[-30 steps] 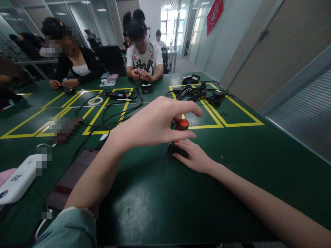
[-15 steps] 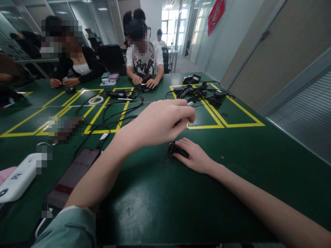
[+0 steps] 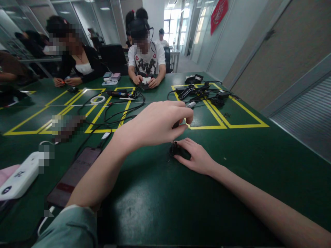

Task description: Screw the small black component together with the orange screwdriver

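Note:
My left hand [image 3: 162, 120] is raised above the table with its fingers curled closed. A sliver of something dark with a touch of orange [image 3: 177, 124] shows between thumb and fingers; the rest is hidden by the hand. Just below and to the right, my right hand [image 3: 195, 155] rests on the green table, thumb and fingers closed around a small black part [image 3: 173, 149]. Its rounded end sticks out to the left, and a short upright tube-like piece stands on it. Some tiny bits [image 3: 168, 160] lie beside the part.
A phone [image 3: 73, 175] on a cable and a white power strip [image 3: 22, 175] lie at left. Black cables and devices [image 3: 204, 91] are heaped at the far right, inside yellow tape outlines. A white tape roll [image 3: 98, 100] lies farther back. A co-worker [image 3: 147, 62] sits opposite, handling something.
The camera view has shifted slightly. My left hand has turned a little, so the dark and orange thing shows more. My right hand stays on the black part.

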`<state>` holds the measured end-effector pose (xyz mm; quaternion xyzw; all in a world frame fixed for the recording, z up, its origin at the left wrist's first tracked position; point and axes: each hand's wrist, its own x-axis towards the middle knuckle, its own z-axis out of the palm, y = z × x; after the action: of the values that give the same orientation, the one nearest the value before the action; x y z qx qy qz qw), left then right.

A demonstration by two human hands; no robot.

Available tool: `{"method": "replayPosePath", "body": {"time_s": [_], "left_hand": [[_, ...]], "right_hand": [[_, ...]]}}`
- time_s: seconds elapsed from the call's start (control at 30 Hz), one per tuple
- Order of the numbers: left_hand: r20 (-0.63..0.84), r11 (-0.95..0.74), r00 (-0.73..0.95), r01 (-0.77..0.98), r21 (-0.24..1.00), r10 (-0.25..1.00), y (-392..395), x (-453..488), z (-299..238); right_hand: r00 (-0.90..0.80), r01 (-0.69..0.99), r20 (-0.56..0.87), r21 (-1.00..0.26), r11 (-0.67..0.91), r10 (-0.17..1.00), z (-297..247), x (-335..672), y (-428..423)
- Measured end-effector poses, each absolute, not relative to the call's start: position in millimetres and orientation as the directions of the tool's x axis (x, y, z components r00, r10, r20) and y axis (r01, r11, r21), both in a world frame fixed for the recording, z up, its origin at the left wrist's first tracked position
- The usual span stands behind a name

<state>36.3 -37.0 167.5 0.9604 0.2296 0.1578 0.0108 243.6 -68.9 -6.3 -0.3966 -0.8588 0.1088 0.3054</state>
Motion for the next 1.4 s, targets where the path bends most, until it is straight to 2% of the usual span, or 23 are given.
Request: {"method": "replayPosePath", "body": {"time_s": [0.3,0.5,0.63,0.83,1.13,1.4], "left_hand": [[0.309,-0.899,0.846,0.429,0.086,0.433,-38.9,40.3,165.4],[0.307,-0.909,0.861,0.416,0.036,0.406,-38.3,41.1,165.3],[0.318,-0.906,0.852,0.417,0.066,0.415,-39.7,41.4,165.5],[0.328,-0.923,0.867,0.382,0.048,0.376,-38.9,39.2,167.3],[0.353,-0.827,0.771,0.562,0.012,0.529,-39.6,44.1,165.4],[0.333,-0.893,0.836,0.446,0.053,0.437,-40.8,42.7,166.6]], "right_hand": [[-0.523,0.614,0.437,-0.403,0.679,0.732,-4.2,244.5,-68.3],[-0.525,0.612,0.414,-0.422,0.668,0.743,-3.3,244.3,-68.2],[-0.522,0.612,0.424,-0.418,0.671,0.740,-3.1,244.2,-68.2],[-0.524,0.609,0.415,-0.429,0.668,0.744,-2.5,244.2,-67.9],[-0.513,0.610,0.434,-0.423,0.670,0.741,-6.5,243.8,-67.4],[-0.515,0.612,0.428,-0.422,0.668,0.743,-5.6,244.0,-67.2]]}}
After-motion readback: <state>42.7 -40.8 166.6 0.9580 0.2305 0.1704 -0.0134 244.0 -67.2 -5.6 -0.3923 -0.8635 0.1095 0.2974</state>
